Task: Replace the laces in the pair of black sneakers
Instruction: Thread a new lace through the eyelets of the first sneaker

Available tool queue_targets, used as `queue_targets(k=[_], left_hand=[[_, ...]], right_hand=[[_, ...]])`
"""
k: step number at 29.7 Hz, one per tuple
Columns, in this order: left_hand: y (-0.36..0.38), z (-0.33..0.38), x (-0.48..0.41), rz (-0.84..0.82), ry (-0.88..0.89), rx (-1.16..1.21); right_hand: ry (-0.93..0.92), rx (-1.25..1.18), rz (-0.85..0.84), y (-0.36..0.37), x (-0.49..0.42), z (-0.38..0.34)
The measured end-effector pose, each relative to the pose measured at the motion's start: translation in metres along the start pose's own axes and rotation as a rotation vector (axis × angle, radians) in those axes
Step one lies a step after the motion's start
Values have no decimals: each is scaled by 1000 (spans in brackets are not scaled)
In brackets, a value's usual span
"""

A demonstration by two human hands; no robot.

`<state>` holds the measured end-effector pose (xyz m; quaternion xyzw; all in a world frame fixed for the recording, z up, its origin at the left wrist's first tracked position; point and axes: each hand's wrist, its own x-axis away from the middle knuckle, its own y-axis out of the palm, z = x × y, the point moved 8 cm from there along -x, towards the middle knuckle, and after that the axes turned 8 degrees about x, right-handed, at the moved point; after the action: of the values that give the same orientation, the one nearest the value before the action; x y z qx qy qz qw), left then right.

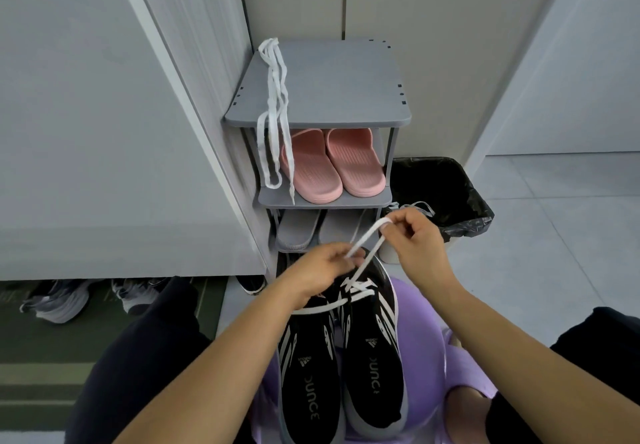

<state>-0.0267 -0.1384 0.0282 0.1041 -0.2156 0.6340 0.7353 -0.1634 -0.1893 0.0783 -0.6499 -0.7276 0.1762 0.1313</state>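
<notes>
Sitting before a grey shoe rack (329,80), a person keeps two black sneakers (308,384) side by side on a purple stool (419,332) between the knees. One white lace (367,260) rises from the sneaker on the right (375,374). The left hand (325,263) pinches one part of it and the right hand (415,235) pinches its loop, higher up. The left hand covers the front of the other sneaker. One bundle of white laces (275,97) hangs over the rack top. Below stand two pink slippers (311,173) and two grey slippers (298,232). One bin (433,187) with a black bag stands beside the rack.
</notes>
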Motion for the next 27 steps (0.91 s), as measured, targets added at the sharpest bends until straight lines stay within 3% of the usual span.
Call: queue_targets(k=[4, 11, 15, 19, 22, 27], left_hand=[[7, -3, -2, -20, 8, 15], [-9, -10, -1, 179, 18, -312], [-39, -10, 9, 480, 16, 97], [-57, 5, 23, 711, 179, -19], [-55, 23, 31, 740, 347, -59], [-48, 38, 45, 828, 501, -262]], right_hand=[[42, -78, 98, -22, -7, 2], [150, -273, 322, -63, -21, 11], [325, -333, 404, -80, -22, 41], [452, -206, 277, -57, -14, 70], [495, -106, 158, -37, -7, 83], [623, -68, 144, -44, -2, 110]])
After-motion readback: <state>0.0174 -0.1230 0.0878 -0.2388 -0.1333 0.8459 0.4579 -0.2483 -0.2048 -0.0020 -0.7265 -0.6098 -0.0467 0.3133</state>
